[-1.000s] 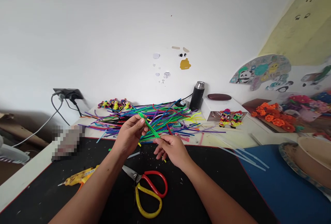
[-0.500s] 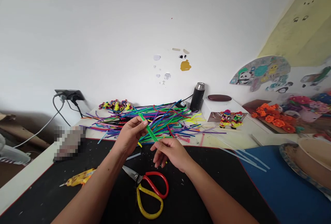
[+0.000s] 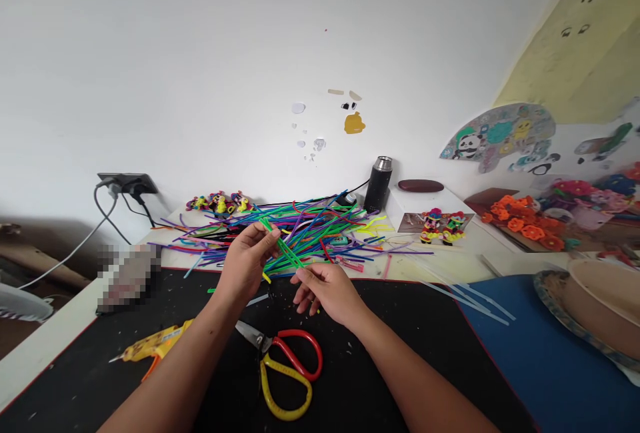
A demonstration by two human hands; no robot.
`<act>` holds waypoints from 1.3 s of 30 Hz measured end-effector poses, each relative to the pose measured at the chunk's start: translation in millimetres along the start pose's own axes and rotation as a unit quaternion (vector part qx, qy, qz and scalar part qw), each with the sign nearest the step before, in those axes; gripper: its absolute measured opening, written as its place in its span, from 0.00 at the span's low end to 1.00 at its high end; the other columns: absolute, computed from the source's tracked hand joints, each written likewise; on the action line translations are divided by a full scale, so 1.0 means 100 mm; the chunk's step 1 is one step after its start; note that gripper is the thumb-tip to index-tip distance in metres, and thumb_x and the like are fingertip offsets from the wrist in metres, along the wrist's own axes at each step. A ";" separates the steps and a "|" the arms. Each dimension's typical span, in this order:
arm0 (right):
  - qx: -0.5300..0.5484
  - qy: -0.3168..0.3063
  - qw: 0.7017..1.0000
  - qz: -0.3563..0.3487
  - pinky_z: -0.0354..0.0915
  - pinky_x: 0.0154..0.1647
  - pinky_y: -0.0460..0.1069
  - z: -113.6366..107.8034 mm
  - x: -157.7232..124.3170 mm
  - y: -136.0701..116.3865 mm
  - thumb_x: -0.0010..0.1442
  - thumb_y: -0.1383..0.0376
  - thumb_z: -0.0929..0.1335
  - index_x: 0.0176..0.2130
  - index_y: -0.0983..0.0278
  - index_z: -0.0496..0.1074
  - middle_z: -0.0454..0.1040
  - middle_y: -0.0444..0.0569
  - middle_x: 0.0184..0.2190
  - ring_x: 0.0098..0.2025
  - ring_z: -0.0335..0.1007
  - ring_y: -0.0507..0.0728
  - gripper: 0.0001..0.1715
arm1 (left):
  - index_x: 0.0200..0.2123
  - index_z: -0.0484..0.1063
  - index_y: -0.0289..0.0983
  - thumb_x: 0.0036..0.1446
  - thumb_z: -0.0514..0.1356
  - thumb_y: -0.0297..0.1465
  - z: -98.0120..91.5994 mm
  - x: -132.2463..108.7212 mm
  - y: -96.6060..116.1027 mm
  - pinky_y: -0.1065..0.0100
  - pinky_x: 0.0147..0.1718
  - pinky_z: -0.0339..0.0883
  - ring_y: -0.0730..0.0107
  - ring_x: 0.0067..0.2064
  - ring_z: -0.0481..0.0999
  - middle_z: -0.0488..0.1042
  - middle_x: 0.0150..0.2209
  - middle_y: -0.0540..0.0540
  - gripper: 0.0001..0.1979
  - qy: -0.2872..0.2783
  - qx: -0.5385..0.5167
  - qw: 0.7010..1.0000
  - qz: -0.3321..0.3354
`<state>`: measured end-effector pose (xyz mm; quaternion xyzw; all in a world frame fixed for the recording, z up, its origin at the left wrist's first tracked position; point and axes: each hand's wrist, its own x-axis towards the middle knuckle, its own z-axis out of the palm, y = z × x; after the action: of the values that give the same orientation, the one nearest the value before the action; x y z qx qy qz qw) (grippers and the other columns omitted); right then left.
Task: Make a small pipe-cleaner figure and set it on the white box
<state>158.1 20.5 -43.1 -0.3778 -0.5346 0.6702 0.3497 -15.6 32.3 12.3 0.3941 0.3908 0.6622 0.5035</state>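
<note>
Green pipe cleaners point(image 3: 286, 249) stretch as a thin bundle between my two hands, above the near edge of a colourful pile. My left hand point(image 3: 249, 256) pinches their upper left end between thumb and fingers. At the lower right end, my right hand point(image 3: 323, 291) grips them between thumb and forefinger, its other fingers curled loosely below. Beneath my hands, scissors point(image 3: 287, 369) with one red and one yellow handle lie on the black mat point(image 3: 370, 379). A yellow glue gun point(image 3: 155, 345) rests by my left forearm, which partly hides it.
Behind my hands spreads a heap of pipe cleaners point(image 3: 320, 226). A black thermos point(image 3: 379, 185) and a white box point(image 3: 430, 203) stand near the wall, with small figures point(image 3: 443, 226) in front. Clear glue sticks point(image 3: 473, 303) lie right, beside a round basin point(image 3: 607, 299).
The strands of the green bundle show slightly more apart in the middle. Both hands keep their hold. The whole view has shifted a little, so the scene sits slightly further left.
</note>
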 end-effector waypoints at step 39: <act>-0.308 0.081 0.930 -0.180 0.64 0.32 0.47 -0.04 -0.13 -0.08 0.76 0.52 0.60 0.31 0.59 0.70 0.77 0.43 0.22 0.25 0.77 0.54 0.25 | 0.28 0.72 0.37 0.40 0.79 0.31 -0.04 0.04 -0.08 0.75 0.26 0.71 0.78 0.25 0.73 0.74 0.28 0.54 0.18 0.058 -0.031 0.998 0.015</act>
<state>168.0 12.4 -33.7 -0.4171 -0.7441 0.3651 0.3730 -17.0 37.1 3.7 0.3448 0.3927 0.7032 0.4820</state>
